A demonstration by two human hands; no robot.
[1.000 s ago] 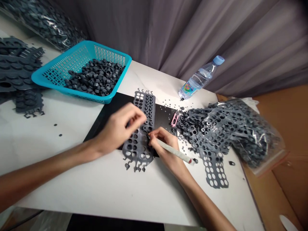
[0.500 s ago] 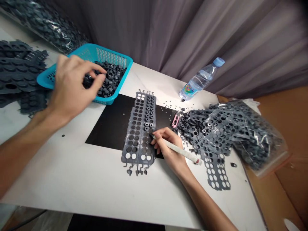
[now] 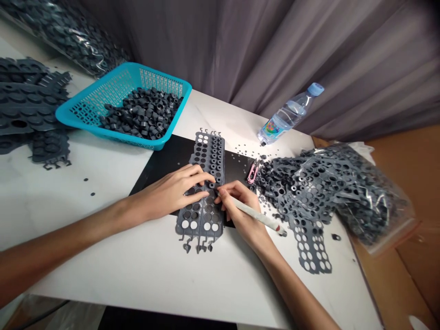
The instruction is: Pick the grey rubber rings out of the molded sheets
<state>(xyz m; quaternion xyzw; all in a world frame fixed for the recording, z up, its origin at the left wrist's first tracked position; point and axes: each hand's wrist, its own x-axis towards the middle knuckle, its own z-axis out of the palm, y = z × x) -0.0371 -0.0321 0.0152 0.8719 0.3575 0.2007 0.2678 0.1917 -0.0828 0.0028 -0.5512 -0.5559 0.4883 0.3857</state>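
A dark grey perforated rubber sheet (image 3: 201,215), with rows of round holes, lies lengthwise before me. Small black rings (image 3: 215,156) fill much of its upper right rows. My left hand (image 3: 175,190) rests across the middle of the sheet, its thumb and index finger stretched out and apart; no part shows between them. In my right hand (image 3: 242,204), at the sheet's right edge, is a pale pen-shaped tool (image 3: 256,214) gripped like a pen. Its dark tip points at the holes close to my left fingertips.
A turquoise basket (image 3: 65,114) of black rings stands at upper left, beside stacked grey sheets (image 3: 30,103). Pink thread snips (image 3: 252,172), a water bottle (image 3: 287,114), a heap of punched sheets (image 3: 309,183) and a clear bag (image 3: 374,211) are to the right. A black mat (image 3: 161,160) lies underneath.
My left hand has moved from over the basket, down and right onto the sheet. My right hand stays at the sheet's edge with the pale tool.
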